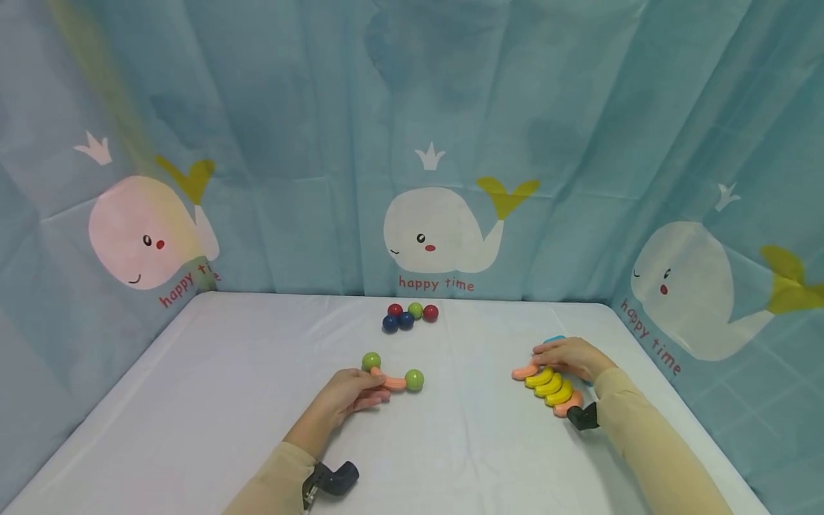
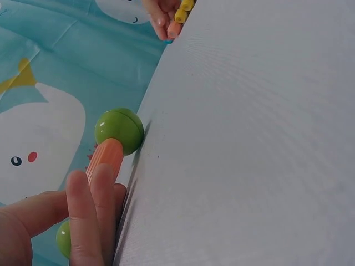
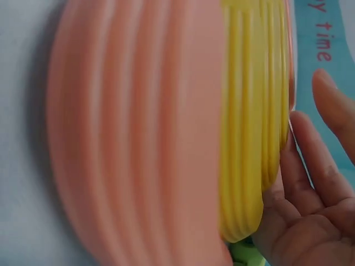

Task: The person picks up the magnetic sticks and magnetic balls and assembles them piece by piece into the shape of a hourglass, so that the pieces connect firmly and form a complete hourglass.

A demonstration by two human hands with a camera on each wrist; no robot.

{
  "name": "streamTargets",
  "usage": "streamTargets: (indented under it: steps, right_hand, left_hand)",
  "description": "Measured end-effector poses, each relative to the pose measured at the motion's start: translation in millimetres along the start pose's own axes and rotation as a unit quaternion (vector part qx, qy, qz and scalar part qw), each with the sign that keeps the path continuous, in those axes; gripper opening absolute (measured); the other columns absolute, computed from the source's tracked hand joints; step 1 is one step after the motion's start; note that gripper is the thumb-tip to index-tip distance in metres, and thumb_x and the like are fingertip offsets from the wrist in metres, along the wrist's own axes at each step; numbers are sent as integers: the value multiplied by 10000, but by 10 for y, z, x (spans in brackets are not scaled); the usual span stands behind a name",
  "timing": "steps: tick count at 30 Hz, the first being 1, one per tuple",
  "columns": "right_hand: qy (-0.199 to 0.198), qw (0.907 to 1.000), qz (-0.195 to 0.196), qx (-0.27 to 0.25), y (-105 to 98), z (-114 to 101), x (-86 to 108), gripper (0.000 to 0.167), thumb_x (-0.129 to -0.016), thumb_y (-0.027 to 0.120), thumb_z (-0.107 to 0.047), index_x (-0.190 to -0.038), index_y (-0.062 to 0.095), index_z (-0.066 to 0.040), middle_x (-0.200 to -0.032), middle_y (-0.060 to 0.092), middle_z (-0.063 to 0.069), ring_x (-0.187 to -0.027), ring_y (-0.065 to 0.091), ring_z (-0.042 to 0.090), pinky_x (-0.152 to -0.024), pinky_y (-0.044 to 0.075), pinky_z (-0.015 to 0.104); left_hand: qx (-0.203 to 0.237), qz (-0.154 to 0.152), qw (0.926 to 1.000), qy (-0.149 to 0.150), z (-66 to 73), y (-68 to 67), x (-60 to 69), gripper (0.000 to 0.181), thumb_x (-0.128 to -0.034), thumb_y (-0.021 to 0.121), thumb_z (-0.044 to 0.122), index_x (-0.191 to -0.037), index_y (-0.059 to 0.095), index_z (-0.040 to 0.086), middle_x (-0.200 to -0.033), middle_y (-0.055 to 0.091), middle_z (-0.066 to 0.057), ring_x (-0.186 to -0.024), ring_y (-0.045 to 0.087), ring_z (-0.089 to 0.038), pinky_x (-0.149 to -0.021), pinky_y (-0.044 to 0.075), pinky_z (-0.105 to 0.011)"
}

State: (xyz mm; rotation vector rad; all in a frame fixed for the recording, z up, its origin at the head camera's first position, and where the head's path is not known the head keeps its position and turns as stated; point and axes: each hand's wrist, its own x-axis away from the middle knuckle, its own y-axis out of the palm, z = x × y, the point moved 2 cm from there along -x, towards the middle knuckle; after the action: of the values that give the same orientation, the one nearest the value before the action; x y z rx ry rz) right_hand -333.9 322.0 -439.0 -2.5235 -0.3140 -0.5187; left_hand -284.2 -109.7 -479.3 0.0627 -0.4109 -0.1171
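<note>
both arms reach forward, left hand pinching, right hand loosely extended.

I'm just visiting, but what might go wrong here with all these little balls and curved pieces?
Three things, perhaps. The left hand holds an orange piece right by a green ball, so a small nudge might send that ball rolling. The right hand is close against the row of curved pieces and might knock them out of line. And the five balls sit near the table's far edge, so a bump could roll one off.
</note>
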Motion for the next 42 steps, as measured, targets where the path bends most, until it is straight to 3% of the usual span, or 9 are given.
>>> streamTargets:
  steps: [7, 13, 19, 25, 30, 34, 38, 42]
  right_hand:
    - [102, 9997, 102, 185, 34, -10, 9, 509, -865, 763, -248, -1273, 634, 27, -1252, 672, 151, -1013, 668, 156, -984, 540, 397]
    - [-147, 9982, -2, 587, 38, 15, 31, 483, -877, 741, -288, -1261, 655, -8, -1269, 663, 143, -1047, 620, 191, -954, 521, 382]
    - [-478, 9957, -250, 750, 84, -18, 103, 400, -889, 703, -229, -1243, 658, -49, -1211, 662, 99, -1026, 590, 233, -916, 464, 357]
    - [-413, 9915, -46, 1229, 87, -54, 94, 308, -875, 738, -312, -1094, 704, -98, -1059, 688, 49, -958, 586, 221, -891, 455, 368]
    - [-553, 9852, 102, 1618, 50, -95, 30, 264, -871, 738, -255, -1062, 737, -73, -1050, 706, 60, -955, 572, 222, -847, 471, 353]
    - [-517, 9864, 283, 1532, 62, -170, -13, 244, -881, 720, -246, -1054, 743, -75, -1027, 711, 44, -935, 582, 211, -861, 491, 364]
    - [-735, 9871, 228, 1404, 125, -281, -39, 268, -880, 726, -260, -1069, 740, -70, -1030, 725, 38, -912, 635, 179, -874, 530, 365]
    - [-1035, 9908, -185, 849, 255, -376, -66, 317, -879, 741, -249, -1110, 725, -32, -1036, 742, 57, -892, 684, 155, -847, 569, 316]
  left_hand:
    - [-1, 32, 10000, 4, 3, 9, 3, 249, -941, 651, 90, -1131, 630, -70, -846, 763, -103, -714, 739, -97, -646, 587, -180]
    - [-6, -39, 10000, -7, -11, 5, 12, 278, -944, 652, 100, -1152, 620, -81, -850, 764, -97, -711, 733, -82, -646, 583, -167]
    - [-22, -43, 10000, -19, -11, 2, 18, 288, -945, 652, 106, -1163, 615, -79, -854, 764, -92, -716, 733, -80, -649, 582, -165]
    - [-43, -95, 9999, 23, -12, 5, 23, 298, -947, 649, 108, -1171, 613, -85, -847, 764, -92, -710, 731, -77, -643, 582, -165]
    - [-80, -154, 9998, 72, -5, 13, 25, 298, -949, 646, 112, -1165, 616, -90, -838, 767, -97, -706, 732, -76, -642, 583, -168]
    - [-91, -115, 9999, 57, -1, 12, 19, 298, -950, 643, 116, -1161, 624, -93, -823, 767, -91, -690, 729, -66, -635, 579, -162]
    - [-106, -86, 9999, 18, 3, 7, 16, 294, -949, 645, 117, -1156, 632, -91, -808, 765, -84, -670, 722, -58, -628, 578, -161]
    - [-116, -52, 9999, 53, -10, 10, 30, 280, -947, 645, 111, -1144, 632, -88, -803, 762, -85, -670, 718, -59, -630, 579, -165]
